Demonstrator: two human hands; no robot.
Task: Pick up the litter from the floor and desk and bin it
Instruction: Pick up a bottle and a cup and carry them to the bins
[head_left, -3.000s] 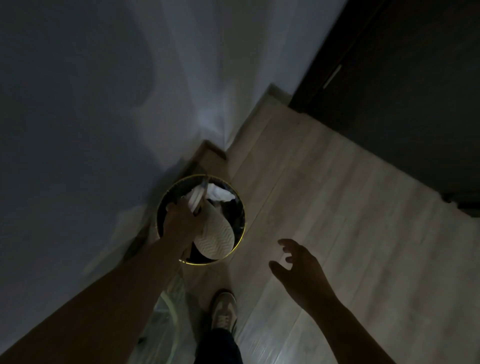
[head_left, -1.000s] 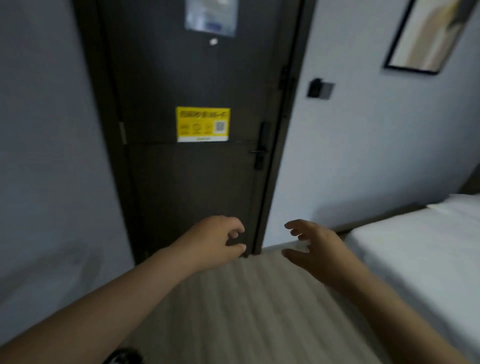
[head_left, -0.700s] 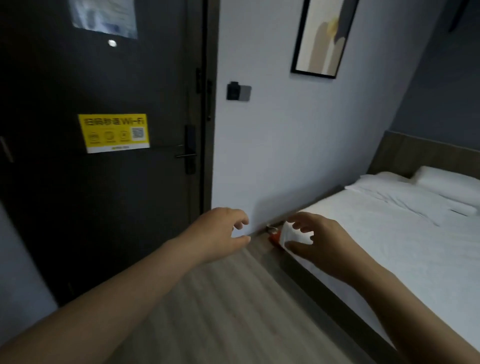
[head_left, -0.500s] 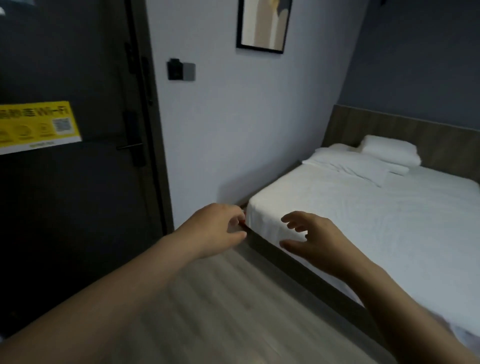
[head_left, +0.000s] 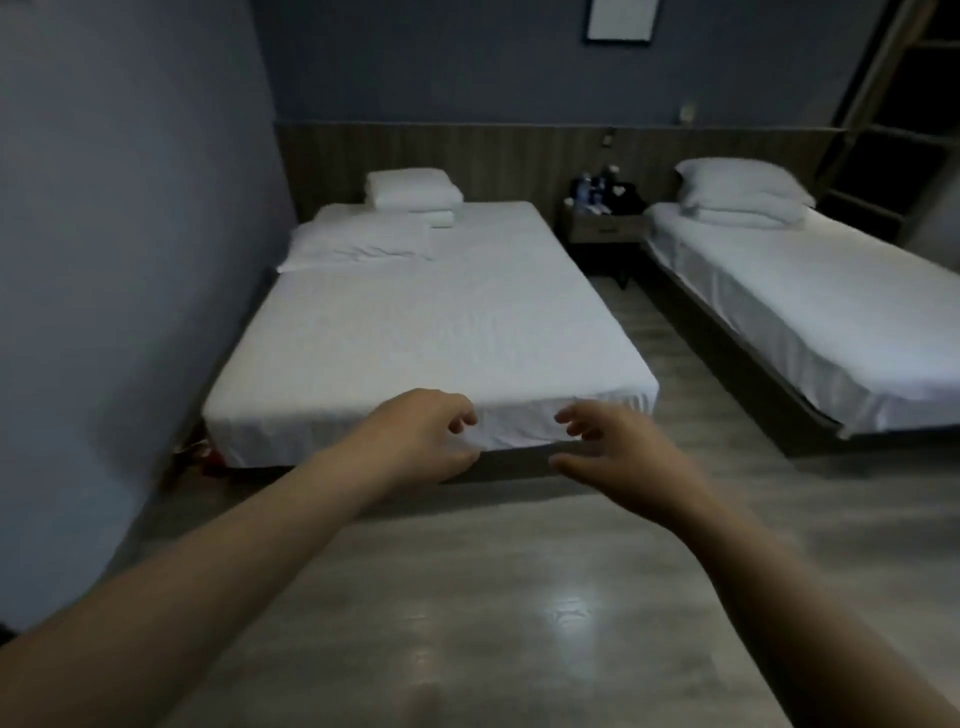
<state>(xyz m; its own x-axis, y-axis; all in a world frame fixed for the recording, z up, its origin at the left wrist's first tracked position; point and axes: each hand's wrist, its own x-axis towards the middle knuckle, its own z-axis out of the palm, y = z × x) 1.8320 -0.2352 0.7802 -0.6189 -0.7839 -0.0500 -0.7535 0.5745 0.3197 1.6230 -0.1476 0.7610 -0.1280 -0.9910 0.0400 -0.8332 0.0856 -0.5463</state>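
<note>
Floor (head_left: 519, 597) bears red litter (head_left: 208, 460) at bed (head_left: 426, 332) corner, left of left hand (head_left: 421, 441).

Dim room, low light. You face two white-sheeted beds on a pale plank floor (head_left: 467, 582) with one glare patch. The left bed (head_left: 431, 322) sits along the grey-blue wall (head_left: 130, 208). The right bed (head_left: 810, 312) lies across an aisle. A nightstand (head_left: 602, 228) stands between them against the wood wall panel (head_left: 493, 156), with small dark items on top, unreadable. A framed picture (head_left: 621, 18) hangs above.

Hotel-like twin bedroom: a wide white bed (head_left: 431, 322), a narrower bed (head_left: 810, 312) (nightstand (head_left: 602, 228) between).
</note>
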